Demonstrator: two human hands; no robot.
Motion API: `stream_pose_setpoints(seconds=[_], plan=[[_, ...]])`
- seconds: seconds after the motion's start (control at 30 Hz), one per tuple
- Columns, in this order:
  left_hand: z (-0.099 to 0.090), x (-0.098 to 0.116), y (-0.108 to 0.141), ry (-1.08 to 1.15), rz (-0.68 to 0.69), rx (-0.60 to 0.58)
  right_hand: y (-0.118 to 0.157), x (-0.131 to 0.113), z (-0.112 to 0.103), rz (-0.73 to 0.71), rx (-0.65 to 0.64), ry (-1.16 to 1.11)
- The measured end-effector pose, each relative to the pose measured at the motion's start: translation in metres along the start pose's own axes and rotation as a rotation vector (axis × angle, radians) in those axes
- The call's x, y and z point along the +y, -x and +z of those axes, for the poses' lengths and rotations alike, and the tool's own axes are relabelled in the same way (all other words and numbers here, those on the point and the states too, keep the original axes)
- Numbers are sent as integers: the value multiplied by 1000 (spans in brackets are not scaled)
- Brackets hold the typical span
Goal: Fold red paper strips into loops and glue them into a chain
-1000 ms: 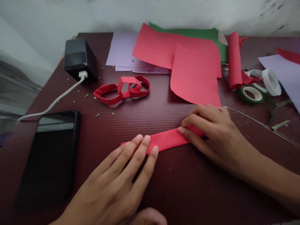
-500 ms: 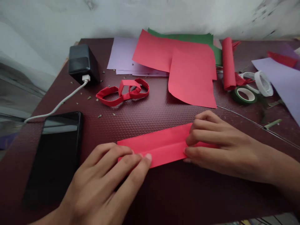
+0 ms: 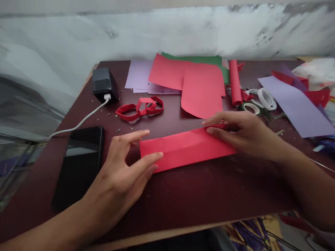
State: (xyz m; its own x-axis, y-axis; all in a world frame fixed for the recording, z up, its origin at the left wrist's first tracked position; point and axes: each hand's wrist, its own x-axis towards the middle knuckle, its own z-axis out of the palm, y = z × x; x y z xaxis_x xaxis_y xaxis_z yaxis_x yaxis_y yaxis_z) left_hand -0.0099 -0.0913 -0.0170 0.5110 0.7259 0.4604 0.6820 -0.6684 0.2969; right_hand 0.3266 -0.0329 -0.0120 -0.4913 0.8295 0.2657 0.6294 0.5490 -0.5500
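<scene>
A folded red paper strip [image 3: 183, 148] lies slantwise on the dark red table, with a faint crease running along it. My left hand [image 3: 123, 167] is at its left end, fingers spread. The left thumb rests on the paper while the index finger stretches past the far corner. At the right end my right hand [image 3: 243, 134] grips the strip by its far edge, thumb on top and index finger beyond the edge; its other fingers are partly hidden. Behind the strip sits a piece of linked red paper loops [image 3: 141, 108].
A black phone [image 3: 80, 167] and a black charger block [image 3: 104, 85] with a white cable are on the left. Red sheets [image 3: 202, 90], lilac sheets [image 3: 138, 75], a red paper roll [image 3: 235, 83] and tape rolls [image 3: 267, 98] lie toward the wall. The table's front edge [image 3: 167, 233] is close.
My left hand has lifted its index finger off the paper and spread open. My right hand has shifted to the strip's far edge. More of the strip shows, and the camera view has tilted up.
</scene>
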Motion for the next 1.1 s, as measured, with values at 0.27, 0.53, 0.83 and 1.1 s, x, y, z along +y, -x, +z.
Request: stream_pose_setpoints(seconds=[0.27, 0.53, 0.83, 1.1], plan=[[13, -4, 7, -63, 258, -301, 0, 4, 11, -62, -219, 164], [-1, -5, -2, -67, 42, -75, 6, 0, -7, -196, -53, 58], [-11, -5, 1, -39, 186, 18, 8, -15, -18, -451, 72, 160], [6, -8, 3, 4, 251, -114, 6, -9, 19, -391, -195, 245]])
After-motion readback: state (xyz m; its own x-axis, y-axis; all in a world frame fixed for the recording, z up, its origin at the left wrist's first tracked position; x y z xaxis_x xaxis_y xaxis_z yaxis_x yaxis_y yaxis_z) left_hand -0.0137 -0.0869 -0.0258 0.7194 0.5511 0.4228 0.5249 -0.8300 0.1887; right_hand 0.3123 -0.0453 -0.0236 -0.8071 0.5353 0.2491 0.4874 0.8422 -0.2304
